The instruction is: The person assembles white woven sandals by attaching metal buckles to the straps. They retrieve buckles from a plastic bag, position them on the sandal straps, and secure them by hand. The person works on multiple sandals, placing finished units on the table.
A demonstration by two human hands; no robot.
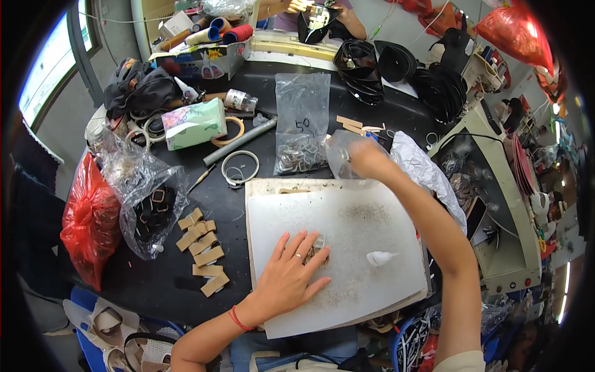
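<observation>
My left hand [288,266] lies on a white board [372,297], its fingers stretched out and spread. Beneath its fingertips shows a small clear piece with some brownish bits [319,242], partly covered. At the board's far edge, my right hand [372,160] is at a small clear plastic bag [341,152]; its fingers are hidden and slightly blurred, so their grip does not show. Just left of it lies a larger clear bag of metal buckles [300,155]. A small white bottle with a pointed tip [380,258] rests on the board's right part.
Tan strips [204,251] lie left of the board, beyond them a bag of black straps [152,214] and a red bag [92,217]. Farther back are a metal rod [242,139], a tape roll [240,167] and a tissue pack [194,124]. Another person's hands [300,6] work across the table.
</observation>
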